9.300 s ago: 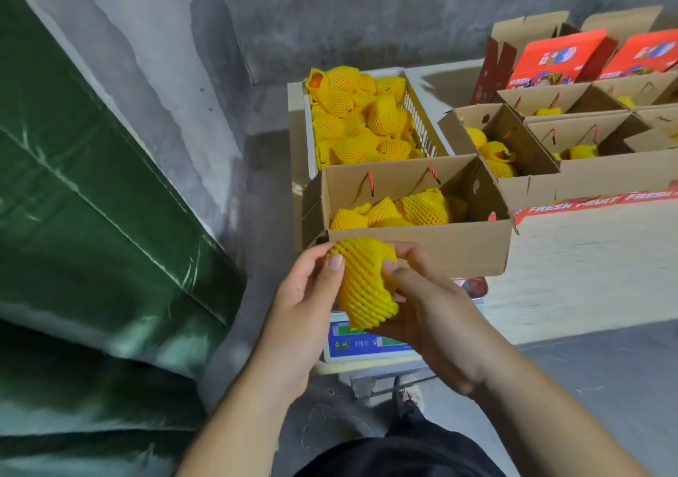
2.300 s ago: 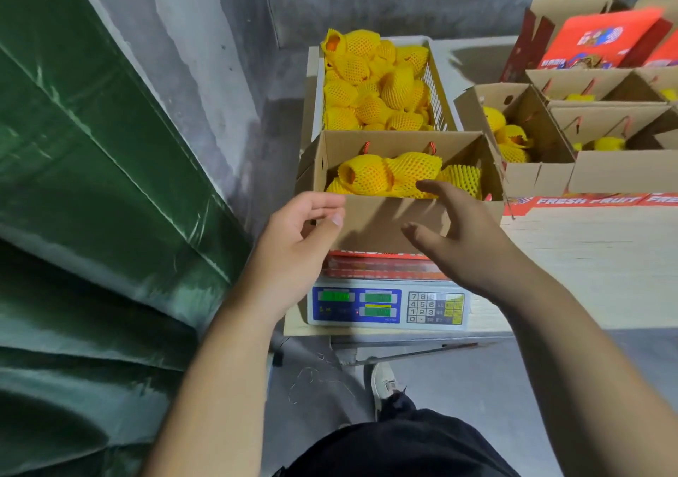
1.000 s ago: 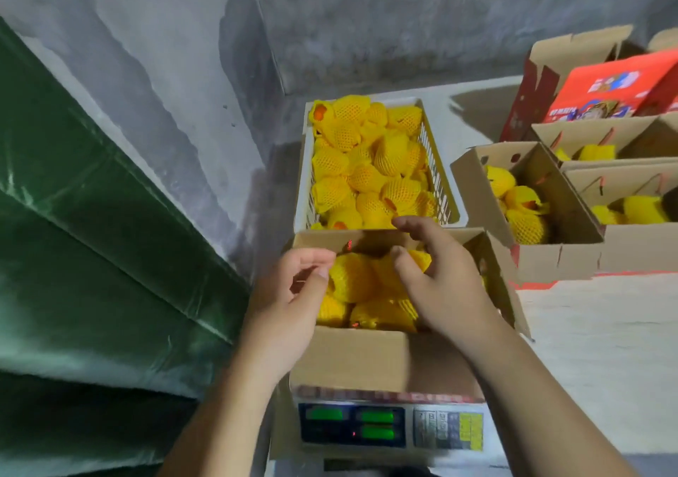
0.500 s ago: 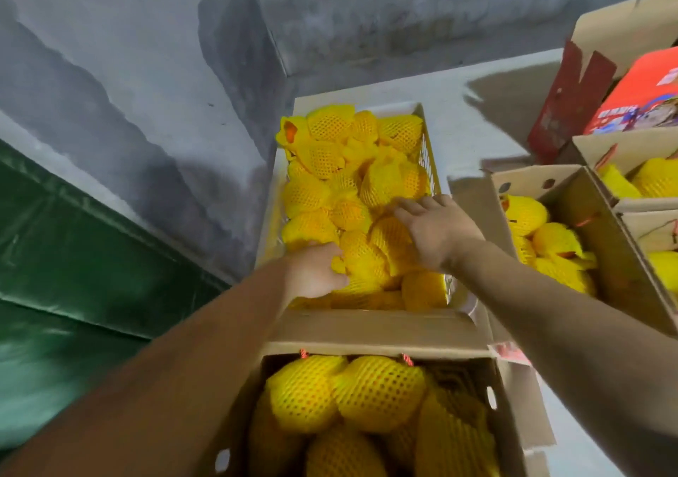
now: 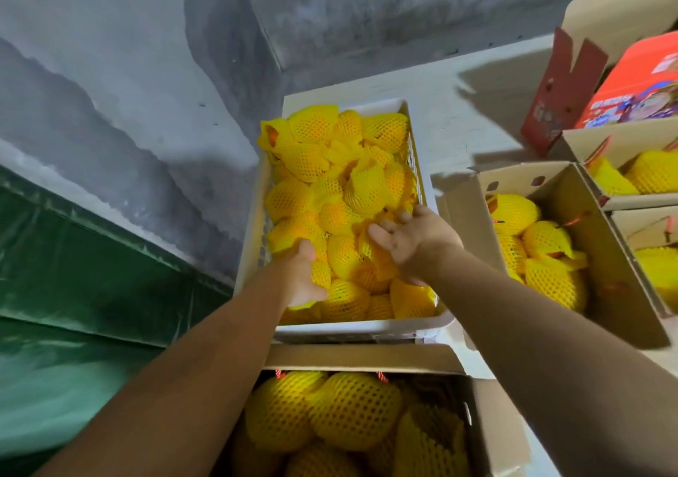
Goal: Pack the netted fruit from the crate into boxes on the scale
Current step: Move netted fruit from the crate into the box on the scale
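In the white crate, both hands reach among the netted fruit. The left hand curls around one fruit at the near-left; the right hand, fingers spread, rests on fruit beside it. The nearest box already holds several.

Honestly nothing's readable here. The red box lid, up right of the white crate, has a printed picture and some white lettering, but it's way too blurry to read.

The scene is viewed from one head-worn camera, aimed steeply down (wide-angle) and held close over the crate.
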A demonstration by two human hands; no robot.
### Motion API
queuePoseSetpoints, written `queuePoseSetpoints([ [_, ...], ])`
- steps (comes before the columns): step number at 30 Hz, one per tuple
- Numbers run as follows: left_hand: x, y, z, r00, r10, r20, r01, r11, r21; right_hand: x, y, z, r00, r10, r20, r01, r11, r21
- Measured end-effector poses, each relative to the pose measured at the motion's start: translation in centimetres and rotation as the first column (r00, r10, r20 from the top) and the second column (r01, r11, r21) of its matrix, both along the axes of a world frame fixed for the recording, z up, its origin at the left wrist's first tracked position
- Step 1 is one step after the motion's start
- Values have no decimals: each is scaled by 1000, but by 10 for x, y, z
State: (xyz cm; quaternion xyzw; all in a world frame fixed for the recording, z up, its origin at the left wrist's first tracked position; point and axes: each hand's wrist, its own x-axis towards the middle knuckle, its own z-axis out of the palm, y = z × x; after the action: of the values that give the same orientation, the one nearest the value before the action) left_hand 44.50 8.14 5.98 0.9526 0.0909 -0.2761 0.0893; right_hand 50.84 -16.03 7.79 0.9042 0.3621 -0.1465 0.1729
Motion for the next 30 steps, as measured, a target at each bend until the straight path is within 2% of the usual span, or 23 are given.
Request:
queuePoseSetpoints([
  [6,2,4,9,996,67,64,-64,997,-50,-5,0,6,998,55,43,-55,998,6],
  [8,2,4,28,984,138,114,-123,984,-131,-6,-1,6,997,46,56,-50,996,73],
  [10,-8,1,55,956,233,175,-179,944,-278,-5,-1,4,997,48,59,-54,992,114],
  [12,-33,-11,82,878,431,208,-278,813,-512,-4,-2,4,998,37,51,-44,988,146],
  [14,-69,-30,101,708,675,206,-351,590,-727,-5,-6,1,997,37,72,-50,979,198],
  [16,-106,-45,116,510,839,189,-344,401,-849,-8,-9,-4,989,14,145,-59,948,313],
  [18,-135,-46,127,371,915,156,-259,263,-930,-10,-12,-6,979,-86,185,-10,887,462],
  [19,-145,-42,133,344,936,73,-207,151,-967,-12,-14,-5,976,-155,156,44,832,553],
  [20,-155,-38,139,341,938,-54,-158,1,-987,-15,-16,-4,970,-225,91,114,754,647],
  [22,-177,-31,148,400,870,-287,-75,-282,-957,-24,-22,-3,932,-340,-125,294,507,810],
  [24,-202,-27,149,464,776,-427,-60,-454,-889,-40,-27,0,826,-405,-391,473,123,873],
  [25,-217,-28,147,476,733,-486,-57,-525,-849,-49,-27,5,755,-396,-523,531,-99,841],
  [26,-230,-27,145,489,691,-532,-56,-584,-810,-59,-28,13,702,-366,-611,545,-277,791],
  [27,-242,-27,143,502,656,-564,-59,-624,-779,-67,-29,25,685,-331,-649,530,-386,755],
  [28,-252,-26,142,503,638,-583,-68,-644,-762,-75,-33,39,697,-294,-654,513,-433,741],
  [30,-269,-26,138,506,615,-605,-96,-657,-748,-98,-44,72,766,-239,-597,465,-437,770],
])
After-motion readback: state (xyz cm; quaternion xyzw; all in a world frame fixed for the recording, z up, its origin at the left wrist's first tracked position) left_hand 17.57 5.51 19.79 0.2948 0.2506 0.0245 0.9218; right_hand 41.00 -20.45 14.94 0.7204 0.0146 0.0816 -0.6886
